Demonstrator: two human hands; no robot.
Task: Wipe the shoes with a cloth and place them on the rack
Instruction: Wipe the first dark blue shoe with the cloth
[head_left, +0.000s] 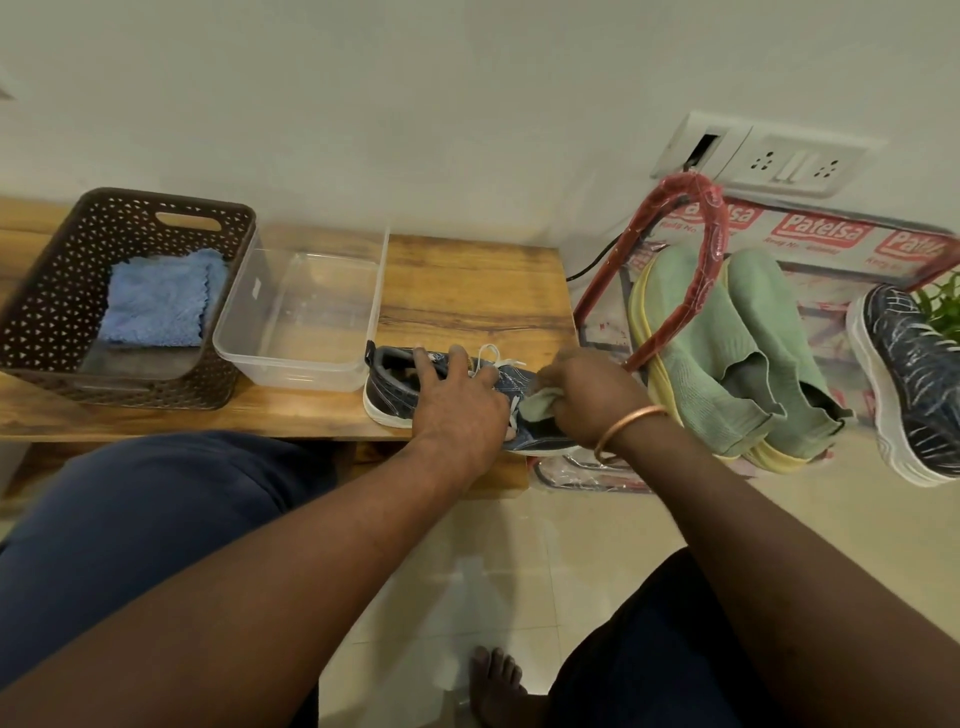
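While left hand (457, 400), fingers spread, pins denim shoe (387, 388) at bench's (467, 280) 5 o'clock, right hand (587, 395) bunches cloth (540, 406) on toe: wiping underway. Next, likely: lift to rack (693, 183), 3 o'clock.

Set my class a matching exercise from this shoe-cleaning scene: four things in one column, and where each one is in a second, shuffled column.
Column A
1. blue cloth
2. pale green cloth
3. green shoes
4. denim shoe

Column B
a. on the red rack
b. inside the brown basket
c. on the wooden bench, under the left hand
d. gripped in the right hand

Pairs: 1-b, 2-d, 3-a, 4-c
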